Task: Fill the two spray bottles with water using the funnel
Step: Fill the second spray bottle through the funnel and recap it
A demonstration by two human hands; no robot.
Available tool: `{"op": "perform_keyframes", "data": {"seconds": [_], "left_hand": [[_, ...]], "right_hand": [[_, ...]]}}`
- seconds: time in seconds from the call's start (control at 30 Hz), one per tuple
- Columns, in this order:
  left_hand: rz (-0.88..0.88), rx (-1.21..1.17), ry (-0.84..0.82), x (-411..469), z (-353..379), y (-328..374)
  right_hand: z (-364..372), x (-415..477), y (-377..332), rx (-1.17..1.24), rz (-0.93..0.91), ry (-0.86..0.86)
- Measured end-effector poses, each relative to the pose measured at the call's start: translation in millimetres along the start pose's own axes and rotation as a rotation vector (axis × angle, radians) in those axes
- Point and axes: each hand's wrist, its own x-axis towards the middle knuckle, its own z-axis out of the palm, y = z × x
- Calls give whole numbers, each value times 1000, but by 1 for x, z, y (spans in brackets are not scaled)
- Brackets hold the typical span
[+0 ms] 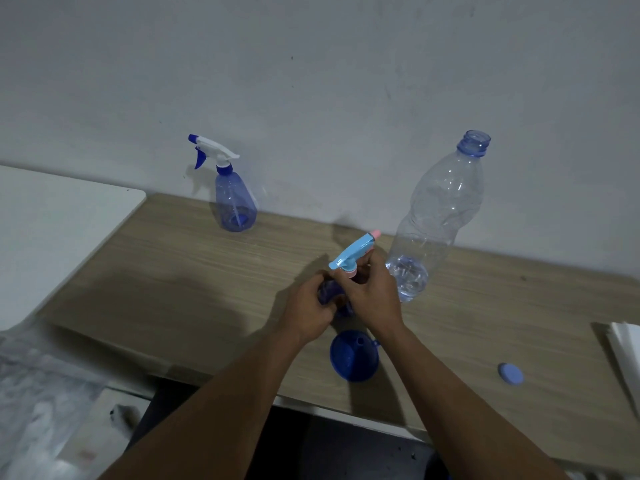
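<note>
- Gripping the body of a dark blue spray bottle (325, 294), the left hand (311, 315) is curling its fingers round it over the middle of the wooden table (173, 271). The bottle is mostly hidden, so what it is holding cannot be told.
- The right hand (369, 296) is pinching the pink collar under a light blue trigger head (353, 252). The head's long axis is slanting, with its pink nozzle tip pointing toward 1 o'clock.
- A large clear water bottle (440, 216) is standing upright at 2 o'clock from the hands, just beside them. It is uncapped and holding only a little water at its base.
- A blue bottle cap (510, 374) is lying at 4 o'clock, well apart.
- A blue funnel (353, 358) is sitting at 6 o'clock, beneath the right wrist, its wide mouth facing up toward the camera.
- A second spray bottle (235, 199), blue with a white trigger, is standing at 11 o'clock by the wall. Its nozzle is pointing to 9 o'clock, and any water level inside cannot be told.
</note>
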Motion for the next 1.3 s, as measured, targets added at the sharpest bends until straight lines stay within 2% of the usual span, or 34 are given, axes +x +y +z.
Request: {"op": "perform_keyframes", "data": {"seconds": [0.43,0.63,0.8,0.97,1.13,1.3], "left_hand": [[11,-15,-18,-1,-2,3],[3,-24,-16,-3,-3,5],[15,1,-19,-2,-3,4],[1,4,-5,-2,-2,4],[-1,-7,-3,-1,-1,2],[-14,-50,1,1,2,-1]], "right_hand": [[-1,-6,-3,-33,-59,-21],[2,-6,-7,42,37,43],[1,-9,-1,11,-43,12],[1,-7,-5,32,41,35],[1,-9,0,-7,-43,24],[1,-10,-5,12,-18,23]]}}
